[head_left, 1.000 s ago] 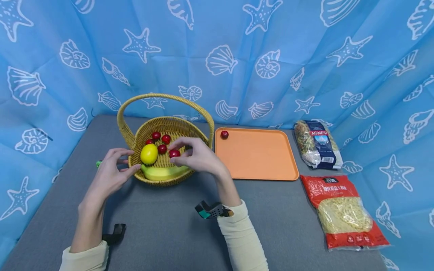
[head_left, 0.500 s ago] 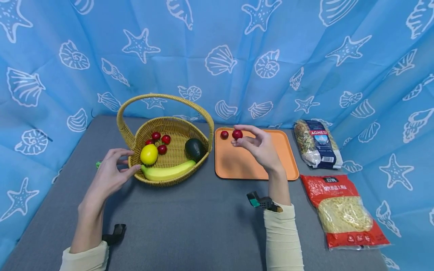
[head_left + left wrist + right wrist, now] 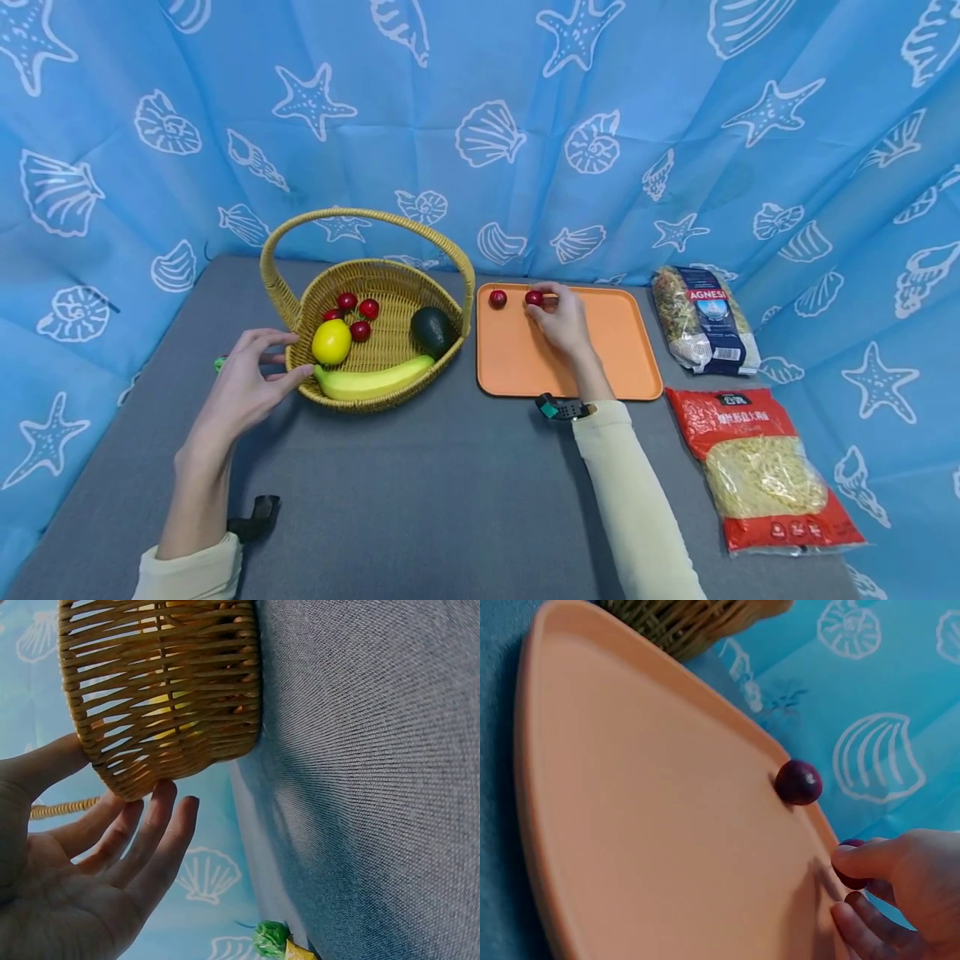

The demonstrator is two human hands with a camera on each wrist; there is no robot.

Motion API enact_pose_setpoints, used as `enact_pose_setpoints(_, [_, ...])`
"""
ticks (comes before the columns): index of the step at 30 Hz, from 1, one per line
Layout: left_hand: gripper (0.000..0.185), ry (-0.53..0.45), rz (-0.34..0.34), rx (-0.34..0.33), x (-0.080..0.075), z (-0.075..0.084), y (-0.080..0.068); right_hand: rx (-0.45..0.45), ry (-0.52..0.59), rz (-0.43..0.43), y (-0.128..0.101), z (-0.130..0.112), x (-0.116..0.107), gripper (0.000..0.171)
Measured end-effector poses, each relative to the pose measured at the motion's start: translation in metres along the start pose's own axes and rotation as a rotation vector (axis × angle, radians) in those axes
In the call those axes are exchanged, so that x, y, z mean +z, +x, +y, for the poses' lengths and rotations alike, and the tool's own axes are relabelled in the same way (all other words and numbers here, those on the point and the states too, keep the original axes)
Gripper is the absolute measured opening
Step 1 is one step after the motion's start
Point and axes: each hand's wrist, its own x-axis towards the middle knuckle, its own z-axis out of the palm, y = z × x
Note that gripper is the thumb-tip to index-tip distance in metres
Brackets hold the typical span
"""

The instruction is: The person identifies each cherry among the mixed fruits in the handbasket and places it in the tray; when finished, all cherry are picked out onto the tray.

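My right hand [image 3: 558, 315] reaches over the far edge of the orange tray [image 3: 600, 367] and pinches a small red fruit [image 3: 533, 297] [image 3: 850, 874] just at the tray's surface. A second red fruit [image 3: 497, 297] [image 3: 798, 782] lies on the tray beside it, near the far left corner. My left hand [image 3: 247, 383] [image 3: 90, 877] rests with straight fingers against the left outer wall of the wicker basket [image 3: 300, 321] [image 3: 165, 697]. The basket holds a lemon [image 3: 332, 341], a banana [image 3: 371, 380], an avocado [image 3: 432, 331] and several more red fruits [image 3: 360, 321].
Two food bags lie right of the tray: a pasta bag [image 3: 701, 317] at the back and a red noodle bag [image 3: 761, 467] in front. A small green item [image 3: 218, 363] [image 3: 271, 938] lies left of the basket. Blue shell-print curtain [image 3: 525, 125] surrounds the grey table [image 3: 420, 500].
My right hand lifted a red fruit out of the basket, carried it right, and lowered it to the tray next to the other fruit. The left hand stayed at the basket.
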Motion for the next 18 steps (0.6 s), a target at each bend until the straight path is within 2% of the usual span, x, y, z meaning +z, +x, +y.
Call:
enact_pose_setpoints(9, [0.057,-0.006,-0.002,0.000,0.000,0.000,0.000,0.029,0.001,-0.042,0.005,0.007,0.000,0.041])
enact_pose_setpoints(14, [0.057,-0.010,0.001,0.001,0.000,0.000,0.000,0.038,0.044,-0.037,-0.001,0.000,-0.006,0.041])
enact_pose_setpoints(18, [0.057,-0.013,0.002,-0.002,0.000,0.000,0.000,-0.006,0.093,-0.028,-0.009,-0.011,-0.010,0.039])
